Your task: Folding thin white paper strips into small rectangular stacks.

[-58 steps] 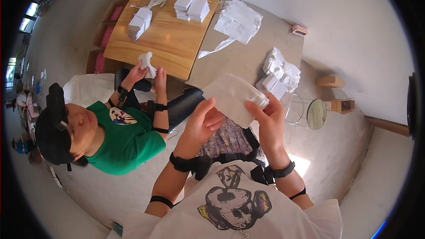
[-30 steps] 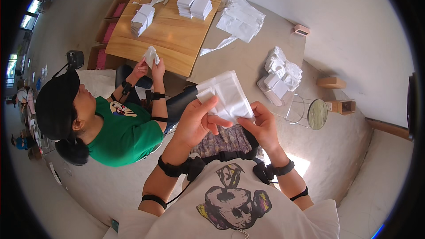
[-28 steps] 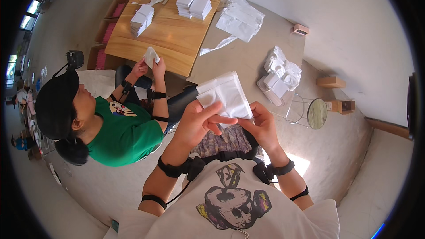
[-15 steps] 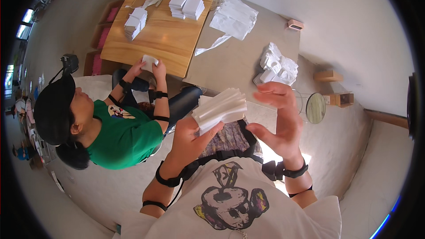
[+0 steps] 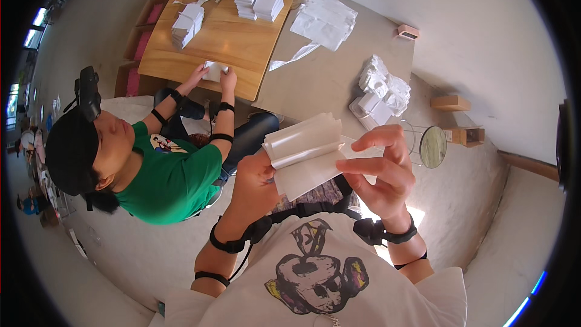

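Note:
My left hand (image 5: 249,184) is closed round the left edge of a stack of thin, glossy white sheets (image 5: 305,145), held up in front of my chest. A broad flat sheet face shows toward me, and the other sheets stand bunched behind it. At the stack's right edge, my right hand (image 5: 387,175) has its forefinger and thumb drawn together on the front sheet, while its other fingers are bent and raised. The left fingertips are hidden behind the stack.
A co-worker in a green shirt (image 5: 172,175) sits at my left, holding a small white piece (image 5: 215,71). Beyond are a wooden table (image 5: 224,48) with white stacks (image 5: 187,25) and a grey table (image 5: 339,79) bearing flat white bags (image 5: 325,18) and a white bundle (image 5: 384,88). A round stool (image 5: 433,147) stands right.
My right hand has gone from spread fingers apart from the stack to a pinch at its edge. The fanned sheets now part, showing a wide front face. The co-worker's hands have shifted slightly.

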`<move>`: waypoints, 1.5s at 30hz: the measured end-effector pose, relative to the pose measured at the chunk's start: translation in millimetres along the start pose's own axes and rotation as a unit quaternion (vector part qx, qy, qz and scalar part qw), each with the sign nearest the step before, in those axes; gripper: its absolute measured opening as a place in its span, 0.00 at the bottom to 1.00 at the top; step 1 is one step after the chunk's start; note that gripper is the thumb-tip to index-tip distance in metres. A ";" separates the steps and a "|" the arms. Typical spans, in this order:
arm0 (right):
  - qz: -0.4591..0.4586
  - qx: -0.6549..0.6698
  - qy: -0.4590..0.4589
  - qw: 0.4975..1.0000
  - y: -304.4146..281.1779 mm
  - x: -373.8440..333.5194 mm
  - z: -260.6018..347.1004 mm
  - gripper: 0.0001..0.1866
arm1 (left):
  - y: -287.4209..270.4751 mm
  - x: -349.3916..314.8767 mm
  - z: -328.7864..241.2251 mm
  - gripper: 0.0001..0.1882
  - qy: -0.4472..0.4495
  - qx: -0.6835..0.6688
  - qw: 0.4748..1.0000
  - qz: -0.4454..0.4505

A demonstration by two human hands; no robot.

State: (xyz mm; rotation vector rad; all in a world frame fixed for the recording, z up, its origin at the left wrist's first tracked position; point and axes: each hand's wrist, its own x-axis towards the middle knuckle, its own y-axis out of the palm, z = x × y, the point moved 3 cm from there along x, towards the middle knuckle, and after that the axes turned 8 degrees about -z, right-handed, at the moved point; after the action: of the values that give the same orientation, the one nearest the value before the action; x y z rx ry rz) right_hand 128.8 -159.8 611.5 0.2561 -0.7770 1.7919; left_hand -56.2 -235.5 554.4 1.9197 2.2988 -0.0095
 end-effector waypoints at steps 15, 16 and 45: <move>0.006 0.031 -0.006 0.999 0.1 9.9 18.6 0.19 | -6.3 -13.5 -17.5 0.17 0.156 0.194 0.967 -0.059; 0.014 0.023 0.008 1.000 3.6 9.9 14.8 0.17 | -6.4 -9.0 -16.7 0.17 0.163 0.193 0.966 -0.058; -0.016 0.105 0.048 0.993 13.0 25.3 -11.4 0.12 | -14.6 12.9 -17.5 0.17 0.195 0.182 0.962 -0.065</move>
State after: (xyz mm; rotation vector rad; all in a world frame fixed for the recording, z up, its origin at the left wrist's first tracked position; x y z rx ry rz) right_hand 110.1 -135.6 611.3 0.3171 -0.5151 1.8417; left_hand -74.6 -223.9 568.8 2.0846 2.8525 -0.0803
